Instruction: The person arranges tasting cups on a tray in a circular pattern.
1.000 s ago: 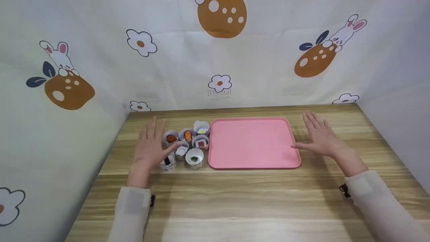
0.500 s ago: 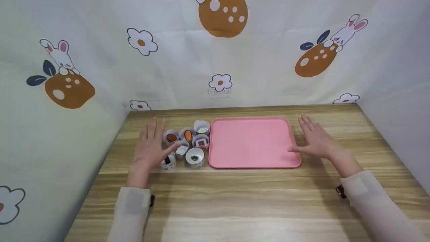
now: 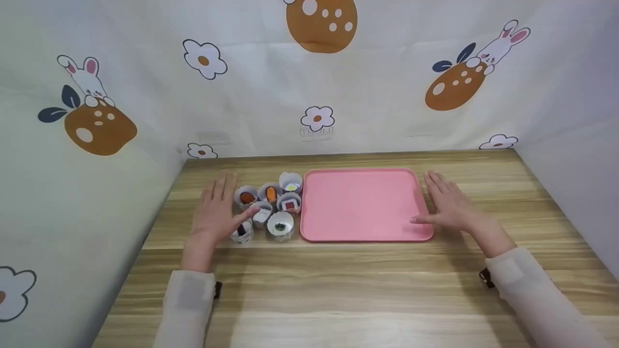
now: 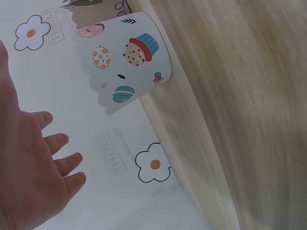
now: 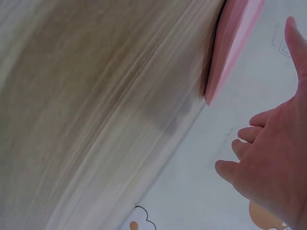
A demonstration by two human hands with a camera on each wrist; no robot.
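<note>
My left hand is spread with straight fingers at the left side of several small paper cups; its thumb reaches over them, and it holds nothing. In the left wrist view one cup shows cupcake and macaron prints, apart from the hand. The cups hold small pieces: a dark orange one, a bright orange one, a red-and-white square and a green one. At the right edge of the pink tray is my right hand, fingers extended and holding nothing, its thumb over the rim.
The wood-grain table extends toward me in front of the cups and tray. A white printed curtain with rabbits and flowers encloses the back and sides. Dark clips sit at both sleeves.
My right hand has moved a little to the left and nearer to me, toward the tray's edge. The left hand, cups and tray have stayed in place.
</note>
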